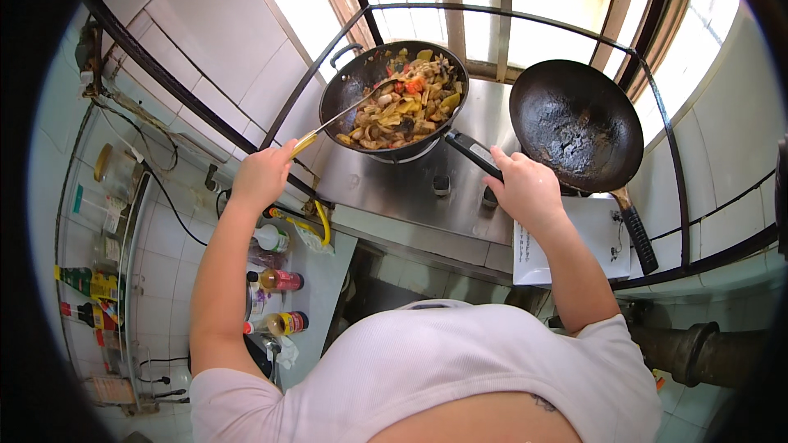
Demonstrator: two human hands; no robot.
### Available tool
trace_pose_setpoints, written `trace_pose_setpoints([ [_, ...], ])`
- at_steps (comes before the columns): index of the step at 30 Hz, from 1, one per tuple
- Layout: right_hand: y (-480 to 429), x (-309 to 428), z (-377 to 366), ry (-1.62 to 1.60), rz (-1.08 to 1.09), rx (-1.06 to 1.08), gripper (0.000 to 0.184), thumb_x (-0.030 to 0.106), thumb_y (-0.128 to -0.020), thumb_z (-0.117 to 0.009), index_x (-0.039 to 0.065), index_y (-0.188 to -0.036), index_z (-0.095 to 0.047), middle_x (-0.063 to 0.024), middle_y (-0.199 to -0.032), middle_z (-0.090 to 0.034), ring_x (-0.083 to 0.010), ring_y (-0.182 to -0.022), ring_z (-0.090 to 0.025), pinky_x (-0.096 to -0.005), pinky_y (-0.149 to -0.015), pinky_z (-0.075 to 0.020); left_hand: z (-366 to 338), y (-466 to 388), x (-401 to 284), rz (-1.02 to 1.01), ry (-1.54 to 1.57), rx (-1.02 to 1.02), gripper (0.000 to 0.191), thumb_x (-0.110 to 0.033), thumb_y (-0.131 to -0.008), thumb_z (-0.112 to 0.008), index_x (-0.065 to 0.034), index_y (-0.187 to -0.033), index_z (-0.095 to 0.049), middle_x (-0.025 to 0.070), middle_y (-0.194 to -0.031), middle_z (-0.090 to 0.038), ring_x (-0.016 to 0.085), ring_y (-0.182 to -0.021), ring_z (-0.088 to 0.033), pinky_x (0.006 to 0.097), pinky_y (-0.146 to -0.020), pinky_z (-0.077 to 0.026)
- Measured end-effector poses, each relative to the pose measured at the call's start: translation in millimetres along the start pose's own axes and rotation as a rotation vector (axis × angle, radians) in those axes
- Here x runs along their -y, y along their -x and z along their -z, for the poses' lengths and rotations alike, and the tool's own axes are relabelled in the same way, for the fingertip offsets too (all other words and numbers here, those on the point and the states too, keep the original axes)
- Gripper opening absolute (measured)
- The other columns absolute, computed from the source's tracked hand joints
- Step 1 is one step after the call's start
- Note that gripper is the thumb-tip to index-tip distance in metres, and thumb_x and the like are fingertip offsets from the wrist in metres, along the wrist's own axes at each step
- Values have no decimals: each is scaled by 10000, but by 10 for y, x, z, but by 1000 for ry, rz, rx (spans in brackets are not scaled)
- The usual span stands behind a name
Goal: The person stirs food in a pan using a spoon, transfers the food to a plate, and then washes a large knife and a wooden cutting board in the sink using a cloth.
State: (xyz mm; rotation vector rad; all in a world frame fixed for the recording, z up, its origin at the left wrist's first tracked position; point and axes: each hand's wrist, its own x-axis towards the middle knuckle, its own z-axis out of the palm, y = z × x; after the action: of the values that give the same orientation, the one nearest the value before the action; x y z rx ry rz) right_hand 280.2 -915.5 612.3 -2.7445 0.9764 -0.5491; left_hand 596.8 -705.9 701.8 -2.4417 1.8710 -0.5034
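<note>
My left hand [263,175] grips the yellow handle of a long metal spatula or ladle [345,114]; food hides its working end, so I cannot tell which. The tool reaches into a dark wok [338,95] on the left side of the stove. Sliced vegetables [409,101], with red, yellow-green and pale brown pieces, are heaped toward the wok's right side. My right hand [526,191] is closed around the black wok handle [474,154], index finger stretched along it. Just right of this hand stands a second, worn wok [578,126] with nothing in it.
Under both woks is a stainless steel stove [394,191] with knobs [441,185]. A white rectangular plate [578,240] lies below the second wok. Sauce bottles [280,280] stand at left, beside a yellow hose [323,221]. A black metal bar [505,12] runs before the windows.
</note>
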Motion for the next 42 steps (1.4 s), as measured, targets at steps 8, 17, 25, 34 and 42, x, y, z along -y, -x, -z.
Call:
trace_pose_setpoints([
  [8, -1, 13, -4, 15, -24, 24, 422, 299, -768, -600, 87, -1126, -530, -77, -801, -584, -230, -715, -601, -317, -624, -481, 478, -144, -47, 115, -111, 17, 318, -70, -776, -529, -124, -1089, -539, 110, -722, -568, 311, -695, -562, 404, -592, -449],
  [17, -3, 66, -43, -15, -22, 59, 417, 308, -794, -568, 95, -1148, -510, -89, -817, -576, -246, -755, -591, -343, -642, -476, -65, -1170, 437, 336, 372, 231, 370, -62, -728, -565, -76, -1097, -570, 125, -674, -602, 201, -587, -580, 312, -586, -451],
  [25, -10, 43, 51, 17, -46, 62, 423, 315, -787, -579, 88, -1138, -514, -101, -830, -593, -250, -762, -601, -346, -644, -481, 589, -821, -251, -173, -180, 44, 472, 31, -764, -428, -245, -1118, -572, 68, -761, -531, 244, -645, -540, 333, -573, -443],
  [34, -16, 51, 65, 30, -27, 97, 458, 342, -797, -563, 92, -1175, -492, -103, -852, -597, -253, -761, -605, -341, -651, -485, 1410, 112, -330, 35, -209, 39, 395, -26, -748, -533, -197, -1103, -567, 81, -742, -510, 264, -648, -528, 370, -589, -431],
  [42, -4, 38, 52, 12, -33, 85, 442, 333, -788, -564, 98, -1158, -509, -99, -828, -578, -265, -758, -588, -354, -659, -476, 1151, 132, -888, 125, -196, 215, 281, -164, -814, -518, -179, -1089, -569, 127, -695, -550, 292, -644, -571, 396, -579, -452],
])
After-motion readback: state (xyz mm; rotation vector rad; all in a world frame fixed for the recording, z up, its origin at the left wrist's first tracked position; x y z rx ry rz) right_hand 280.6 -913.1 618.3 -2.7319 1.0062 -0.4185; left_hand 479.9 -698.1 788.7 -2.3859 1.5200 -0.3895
